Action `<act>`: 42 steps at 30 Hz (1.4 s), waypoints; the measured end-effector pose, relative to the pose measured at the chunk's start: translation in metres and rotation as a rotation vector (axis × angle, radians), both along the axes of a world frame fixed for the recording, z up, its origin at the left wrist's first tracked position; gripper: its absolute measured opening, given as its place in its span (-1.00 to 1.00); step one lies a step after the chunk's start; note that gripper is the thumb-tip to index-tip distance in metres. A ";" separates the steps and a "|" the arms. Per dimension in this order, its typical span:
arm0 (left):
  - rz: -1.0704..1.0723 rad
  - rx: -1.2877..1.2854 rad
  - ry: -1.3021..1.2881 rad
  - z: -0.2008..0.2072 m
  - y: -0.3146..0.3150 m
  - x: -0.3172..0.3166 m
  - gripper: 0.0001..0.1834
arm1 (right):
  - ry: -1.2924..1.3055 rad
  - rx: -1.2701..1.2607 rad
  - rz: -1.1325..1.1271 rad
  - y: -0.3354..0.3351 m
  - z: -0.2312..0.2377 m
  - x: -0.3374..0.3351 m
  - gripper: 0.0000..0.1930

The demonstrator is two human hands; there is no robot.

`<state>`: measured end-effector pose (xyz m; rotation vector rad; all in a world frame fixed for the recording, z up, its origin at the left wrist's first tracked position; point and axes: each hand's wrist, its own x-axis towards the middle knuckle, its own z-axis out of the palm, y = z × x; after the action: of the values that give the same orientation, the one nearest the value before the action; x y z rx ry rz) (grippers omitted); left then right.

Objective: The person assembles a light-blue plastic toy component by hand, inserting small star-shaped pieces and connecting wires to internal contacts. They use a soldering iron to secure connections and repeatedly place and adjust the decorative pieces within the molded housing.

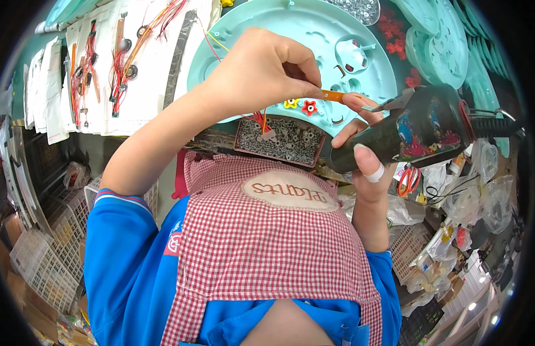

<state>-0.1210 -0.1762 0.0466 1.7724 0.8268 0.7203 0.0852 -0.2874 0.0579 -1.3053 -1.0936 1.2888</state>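
Note:
My left hand [273,66] pinches one end of a narrow orange strip [333,96] between thumb and fingers, above a large turquoise plastic shell [253,26]. In my right hand [371,167] is a black power screwdriver [388,135] with colourful stickers; its bit is hidden. The right fingertips also reach the other end of the strip. Below the strip, a yellow star piece [290,103] and a red star piece [309,108] sit in the shell. A white connector [268,135] on red and yellow wires hangs over a tray of screws [238,144].
Speakers with red wires [129,72] lie on white sheets at the left. More turquoise shells [446,52] are stacked at the far right, near loose red pieces [394,43]. A bowl of small metal parts [359,8] stands at the back. White plastic baskets [45,259] stand lower left.

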 end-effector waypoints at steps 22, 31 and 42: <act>-0.187 0.368 0.519 -0.059 -0.006 0.022 -0.92 | 0.252 0.528 -0.118 0.040 0.007 -0.015 -0.01; -0.145 0.418 0.472 -0.060 -0.009 0.019 -0.93 | 0.169 0.430 -0.062 0.051 -0.014 -0.032 -0.05; -0.115 0.465 0.294 -0.053 -0.015 0.008 -0.90 | 0.322 0.598 0.106 0.059 -0.010 -0.015 -0.06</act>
<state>-0.1132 -0.1908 -0.0063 2.3659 0.7818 0.6166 0.0700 -0.2282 0.0482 -0.5804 -1.2003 1.0790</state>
